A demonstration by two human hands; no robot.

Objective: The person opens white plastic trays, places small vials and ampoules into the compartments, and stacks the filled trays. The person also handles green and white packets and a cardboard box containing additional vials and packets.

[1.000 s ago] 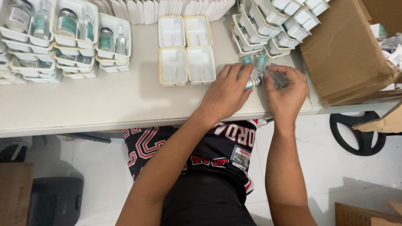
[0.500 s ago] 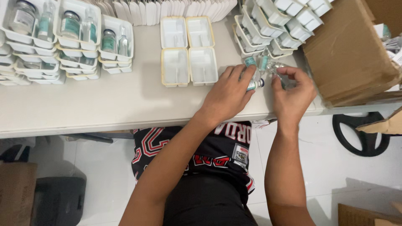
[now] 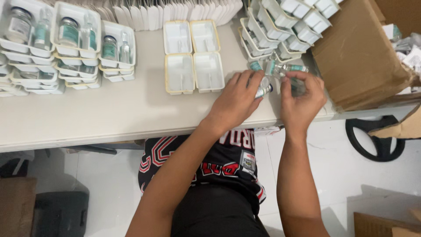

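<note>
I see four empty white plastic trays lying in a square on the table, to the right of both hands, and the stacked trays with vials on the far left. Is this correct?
Not quite. In the head view the four empty white plastic trays lie to the left of both hands, the left hand and the right hand, not to their right. The rest holds: they form a square on the white table, and the stacked trays with vials are on the far left.

One head-worn camera looks steeply down from above the seated person, facing forward over the lap toward the white table, which fills the frame from 9 to 3 o'clock. It sits close, about an arm's reach. The floor lies toward 6 o'clock. No second view shares the scene.
</note>
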